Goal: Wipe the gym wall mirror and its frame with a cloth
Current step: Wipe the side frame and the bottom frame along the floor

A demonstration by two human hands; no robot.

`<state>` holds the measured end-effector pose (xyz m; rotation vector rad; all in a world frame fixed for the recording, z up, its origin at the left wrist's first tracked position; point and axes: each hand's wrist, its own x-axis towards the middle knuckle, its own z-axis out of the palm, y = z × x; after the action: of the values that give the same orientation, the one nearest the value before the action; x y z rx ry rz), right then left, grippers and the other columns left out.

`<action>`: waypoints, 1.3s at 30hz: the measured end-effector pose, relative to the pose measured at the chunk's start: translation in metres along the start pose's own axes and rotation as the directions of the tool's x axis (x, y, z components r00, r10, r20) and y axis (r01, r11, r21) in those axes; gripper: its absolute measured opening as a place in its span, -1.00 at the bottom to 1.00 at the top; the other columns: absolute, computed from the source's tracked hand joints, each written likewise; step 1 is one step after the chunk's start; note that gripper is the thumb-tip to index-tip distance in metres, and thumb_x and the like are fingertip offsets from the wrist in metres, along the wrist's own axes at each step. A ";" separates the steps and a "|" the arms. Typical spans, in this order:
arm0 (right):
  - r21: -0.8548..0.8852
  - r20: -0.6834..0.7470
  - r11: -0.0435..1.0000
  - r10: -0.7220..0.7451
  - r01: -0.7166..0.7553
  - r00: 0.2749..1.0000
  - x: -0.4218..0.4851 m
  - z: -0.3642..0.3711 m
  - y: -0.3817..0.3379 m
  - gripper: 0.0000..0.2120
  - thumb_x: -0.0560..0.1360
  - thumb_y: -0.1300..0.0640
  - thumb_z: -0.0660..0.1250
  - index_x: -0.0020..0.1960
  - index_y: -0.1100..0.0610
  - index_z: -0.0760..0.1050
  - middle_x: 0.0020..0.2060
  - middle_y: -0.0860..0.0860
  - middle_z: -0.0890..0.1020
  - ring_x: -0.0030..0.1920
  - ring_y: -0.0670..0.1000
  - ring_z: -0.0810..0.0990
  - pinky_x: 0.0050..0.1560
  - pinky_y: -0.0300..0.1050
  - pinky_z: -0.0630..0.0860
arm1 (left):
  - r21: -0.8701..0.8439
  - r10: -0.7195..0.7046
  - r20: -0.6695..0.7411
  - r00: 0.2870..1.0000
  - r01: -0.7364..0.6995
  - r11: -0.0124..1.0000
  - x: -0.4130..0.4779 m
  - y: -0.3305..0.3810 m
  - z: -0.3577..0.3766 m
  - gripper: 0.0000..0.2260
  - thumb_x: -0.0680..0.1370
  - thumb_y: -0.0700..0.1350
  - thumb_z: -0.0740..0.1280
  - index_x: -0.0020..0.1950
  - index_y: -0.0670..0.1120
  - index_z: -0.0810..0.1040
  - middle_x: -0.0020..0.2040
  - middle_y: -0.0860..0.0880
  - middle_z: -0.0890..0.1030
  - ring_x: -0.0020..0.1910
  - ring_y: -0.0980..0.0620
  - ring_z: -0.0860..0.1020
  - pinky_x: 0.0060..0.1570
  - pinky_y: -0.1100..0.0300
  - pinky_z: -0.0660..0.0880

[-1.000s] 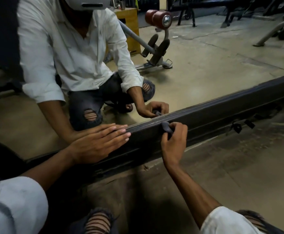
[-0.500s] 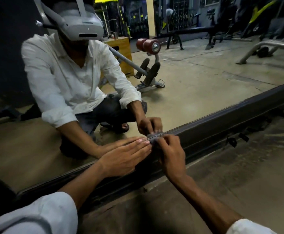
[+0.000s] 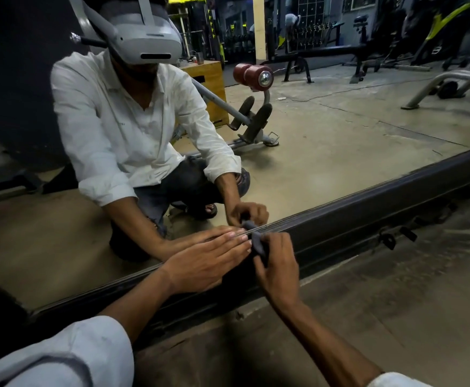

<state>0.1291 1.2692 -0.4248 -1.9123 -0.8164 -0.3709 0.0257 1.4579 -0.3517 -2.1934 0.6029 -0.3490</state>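
White sleeve (image 3: pixel 60 356): lower left corner, over the left arm.
Left hand (image 3: pixel 205 261): fingers straight and together, laid flat along the top edge of the mirror frame; it holds nothing, and its fingertips are just beside the cloth.
Cloth (image 3: pixel 257 244): small, dark grey and bunched, pressed on the frame's upper edge where it meets the glass, between the two hands.
Right hand (image 3: pixel 279 269): fingers curled round the cloth, pinching it against the frame.
Mirror frame (image 3: pixel 367 219): dark bar low by the floor, rising toward the right edge.
Mirror (image 3: pixel 339 152): above the frame; it reflects a crouched person in a white shirt and both hands.
Concrete floor (image 3: pixel 395 317): dusty, below the frame on the right.
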 end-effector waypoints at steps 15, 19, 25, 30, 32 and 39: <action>-0.019 -0.059 0.998 0.061 -0.062 0.996 -0.004 -0.008 0.022 -0.79 0.50 0.28 0.40 0.00 0.10 0.39 -0.01 -0.02 0.41 -0.04 0.00 0.45 -0.09 -0.06 0.49 | -0.054 -0.010 0.024 1.000 0.011 0.998 0.000 0.001 0.005 -0.25 0.63 -0.02 0.21 0.73 -0.27 0.00 0.74 -0.26 -0.01 0.73 -0.22 -0.02 0.70 -0.14 -0.06; 0.092 -0.299 0.904 0.425 -0.417 0.854 0.015 -0.027 0.039 -0.70 0.47 0.35 0.42 0.02 0.09 0.37 0.02 -0.03 0.38 -0.03 0.00 0.48 0.03 0.03 0.57 | -0.050 -0.006 0.013 1.000 0.007 0.999 0.000 0.000 0.004 -0.28 0.65 -0.02 0.20 0.73 -0.26 0.03 0.73 -0.26 0.02 0.73 -0.21 0.01 0.69 -0.13 -0.08; -0.035 -0.029 0.999 0.035 -0.036 0.999 0.009 -0.018 0.009 -0.63 0.43 0.32 0.50 0.14 0.11 0.45 0.12 0.00 0.43 0.09 -0.02 0.48 0.00 -0.21 0.52 | -0.059 -0.008 0.014 1.000 0.008 0.998 -0.001 0.002 0.004 -0.23 0.62 -0.01 0.25 0.72 -0.27 0.00 0.73 -0.27 -0.03 0.73 -0.23 -0.01 0.69 -0.13 -0.10; -0.057 -0.236 0.973 0.205 -0.225 0.950 0.036 -0.043 0.029 -0.66 0.48 0.25 0.50 0.20 0.04 0.50 0.13 -0.02 0.42 0.08 -0.06 0.45 -0.03 -0.06 0.63 | -0.044 0.050 0.002 0.999 -0.049 0.998 0.036 0.003 0.002 -0.25 0.62 0.01 0.23 0.70 -0.31 0.04 0.72 -0.34 -0.04 0.72 -0.30 -0.04 0.69 -0.18 -0.13; -0.019 -0.315 0.949 0.294 -0.316 0.902 0.039 -0.043 0.031 -0.66 0.49 0.28 0.48 0.20 0.05 0.51 0.14 0.01 0.42 0.07 -0.08 0.43 -0.02 -0.09 0.59 | -0.057 0.044 -0.004 0.999 -0.045 0.997 0.059 0.005 0.004 -0.25 0.64 0.01 0.21 0.71 -0.30 0.01 0.72 -0.33 -0.05 0.72 -0.29 -0.06 0.69 -0.17 -0.16; -0.112 -0.143 0.994 -0.017 0.001 0.990 0.043 -0.048 0.042 -0.65 0.46 0.24 0.51 0.20 0.04 0.58 0.10 0.01 0.50 0.10 0.02 0.50 0.02 -0.30 0.44 | -0.066 0.016 -0.030 0.999 -0.018 0.998 0.067 0.007 0.016 -0.23 0.65 0.03 0.22 0.71 -0.32 -0.02 0.72 -0.34 -0.04 0.72 -0.30 -0.06 0.69 -0.17 -0.10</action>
<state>0.1936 1.2310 -0.4055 -1.9599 -0.7222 -0.5638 0.0868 1.4288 -0.3641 -2.2488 0.6577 -0.3579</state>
